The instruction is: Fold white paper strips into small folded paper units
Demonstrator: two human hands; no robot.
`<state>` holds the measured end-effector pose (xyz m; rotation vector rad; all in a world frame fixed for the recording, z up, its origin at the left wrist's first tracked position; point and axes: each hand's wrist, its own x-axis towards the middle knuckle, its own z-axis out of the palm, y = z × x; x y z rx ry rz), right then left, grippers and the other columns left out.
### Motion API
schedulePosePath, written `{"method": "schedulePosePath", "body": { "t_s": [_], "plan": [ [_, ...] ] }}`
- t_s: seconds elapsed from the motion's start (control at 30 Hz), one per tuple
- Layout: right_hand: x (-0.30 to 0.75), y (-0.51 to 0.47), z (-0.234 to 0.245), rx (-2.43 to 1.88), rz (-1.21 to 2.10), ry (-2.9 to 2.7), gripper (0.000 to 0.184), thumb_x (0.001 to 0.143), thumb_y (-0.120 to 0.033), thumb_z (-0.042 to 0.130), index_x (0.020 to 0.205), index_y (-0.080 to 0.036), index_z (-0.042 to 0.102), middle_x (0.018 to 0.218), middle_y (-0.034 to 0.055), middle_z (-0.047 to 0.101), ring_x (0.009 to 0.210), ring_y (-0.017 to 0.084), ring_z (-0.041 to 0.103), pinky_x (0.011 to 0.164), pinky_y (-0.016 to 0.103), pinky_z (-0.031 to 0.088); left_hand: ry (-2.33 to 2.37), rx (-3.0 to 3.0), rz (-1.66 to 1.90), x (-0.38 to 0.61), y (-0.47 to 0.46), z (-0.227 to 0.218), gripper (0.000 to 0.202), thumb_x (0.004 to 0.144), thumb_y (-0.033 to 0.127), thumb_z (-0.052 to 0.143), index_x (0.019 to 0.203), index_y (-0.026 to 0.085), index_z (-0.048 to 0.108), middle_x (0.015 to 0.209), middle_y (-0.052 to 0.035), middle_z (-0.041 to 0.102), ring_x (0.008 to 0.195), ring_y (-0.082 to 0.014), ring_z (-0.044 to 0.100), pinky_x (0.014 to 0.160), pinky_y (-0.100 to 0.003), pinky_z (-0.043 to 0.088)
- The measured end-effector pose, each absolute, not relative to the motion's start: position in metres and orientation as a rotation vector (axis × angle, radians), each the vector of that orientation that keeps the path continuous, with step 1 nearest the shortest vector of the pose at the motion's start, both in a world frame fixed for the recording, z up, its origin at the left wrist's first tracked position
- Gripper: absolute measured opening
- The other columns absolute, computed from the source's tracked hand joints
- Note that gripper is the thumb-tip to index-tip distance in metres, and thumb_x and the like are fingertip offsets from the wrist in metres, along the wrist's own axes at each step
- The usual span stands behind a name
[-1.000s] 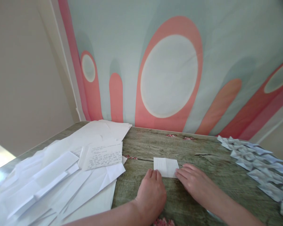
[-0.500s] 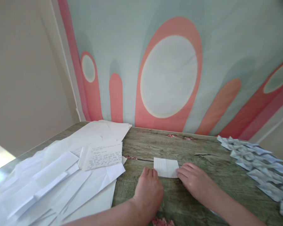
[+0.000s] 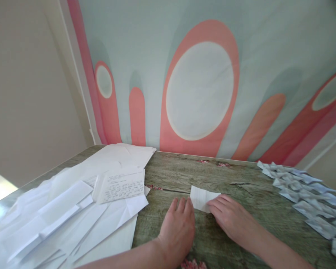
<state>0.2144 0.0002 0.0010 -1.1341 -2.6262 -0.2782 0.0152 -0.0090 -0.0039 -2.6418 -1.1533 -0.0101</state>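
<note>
A small folded piece of white paper [image 3: 201, 198] lies on the wooden-patterned table in front of me, slightly tilted, with a crease near its middle. My right hand [image 3: 229, 215] grips its right end, the fingers on top and the thumb hidden. Just left of the paper, my left hand [image 3: 177, 228] rests palm down with its fingers stretched forward. Its fingertips are close to the paper's left edge; whether they touch is hard to tell.
Loose and folded white sheets [image 3: 70, 224] cover the table's left side, a handwritten sheet [image 3: 122, 186] among them. Several folded paper pieces [image 3: 305, 190] stand in overlapping rows on the right. A patterned wall [image 3: 148, 56] rises behind the table [image 3: 173, 172].
The paper has shifted right and turned a little, and more of its right end is under my right hand. My left fingers have straightened and come off its left edge.
</note>
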Motion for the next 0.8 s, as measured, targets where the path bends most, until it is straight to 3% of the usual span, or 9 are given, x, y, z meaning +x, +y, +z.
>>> {"method": "schedulePosePath", "body": {
  "t_s": [0.2,0.5,0.8],
  "plan": [
    [0.214,0.001,-0.003,-1.154,-0.231,-2.641,0.022,0.080,-0.001,0.043,0.084,-0.017,0.058,0.080,0.0030,0.061,0.078,0.018,0.055,0.079,0.034,0.039,-1.103,-2.668,-0.119,0.015,-0.009,-0.007,0.044,0.088,0.023,0.041,0.129,0.006,0.044,0.135,-0.0158,0.042,0.121,-0.0281,0.038,0.100,-0.043,0.028],
    [0.208,-0.003,-0.006,-1.167,-0.086,-2.597,0.017,0.086,-0.009,0.045,0.080,-0.018,0.058,0.079,0.0026,0.061,0.078,0.018,0.055,0.077,0.033,0.038,-1.072,-2.828,-0.240,0.018,-0.010,-0.003,0.048,0.092,0.045,0.036,0.122,0.010,0.048,0.124,-0.0109,0.051,0.118,-0.0238,0.040,0.102,-0.039,0.024],
    [0.231,0.008,0.006,-1.197,0.169,-2.584,0.018,0.079,-0.011,0.054,0.087,-0.023,0.064,0.099,0.0019,0.064,0.090,0.017,0.057,0.084,0.033,0.039,-1.096,-2.854,-0.204,0.017,-0.009,0.000,0.048,0.092,0.046,0.033,0.124,0.013,0.046,0.125,-0.0115,0.050,0.118,-0.0233,0.040,0.101,-0.039,0.025]
  ]
}}
